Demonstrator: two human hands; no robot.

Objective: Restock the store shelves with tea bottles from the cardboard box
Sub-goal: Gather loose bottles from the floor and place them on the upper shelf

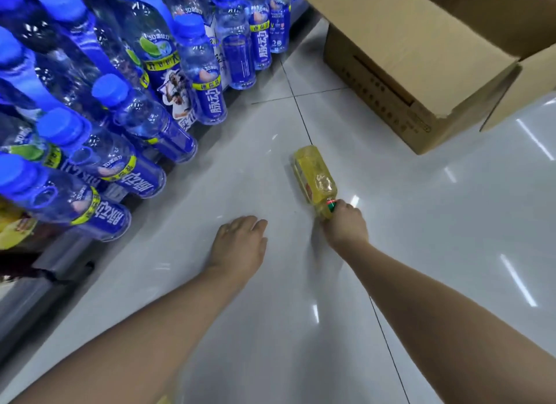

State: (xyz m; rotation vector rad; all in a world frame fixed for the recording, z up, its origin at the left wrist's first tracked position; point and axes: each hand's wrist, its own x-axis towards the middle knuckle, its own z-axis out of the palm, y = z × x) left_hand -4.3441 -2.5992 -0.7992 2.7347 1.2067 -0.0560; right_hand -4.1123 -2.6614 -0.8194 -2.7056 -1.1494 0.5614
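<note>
I'm holding bottle (pixel 314 175) by neck in right grip (pixel 346 223), over floor (pixel 421 223) between box (pixel 391 72) and shelf (pixel 60 268). Left grip (pixel 240 241) hanging relaxed, holding nothing. I'm judging task midway: this bottle not yet shelved, box contents hidden.

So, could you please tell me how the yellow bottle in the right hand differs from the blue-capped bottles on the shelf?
The yellow bottle holds yellow liquid; the blue-capped bottles look clear with blue labels. The yellow bottle is gripped at its neck by the right hand; the blue-capped bottles stand in rows on the shelf. Both are plastic drink bottles.
</note>
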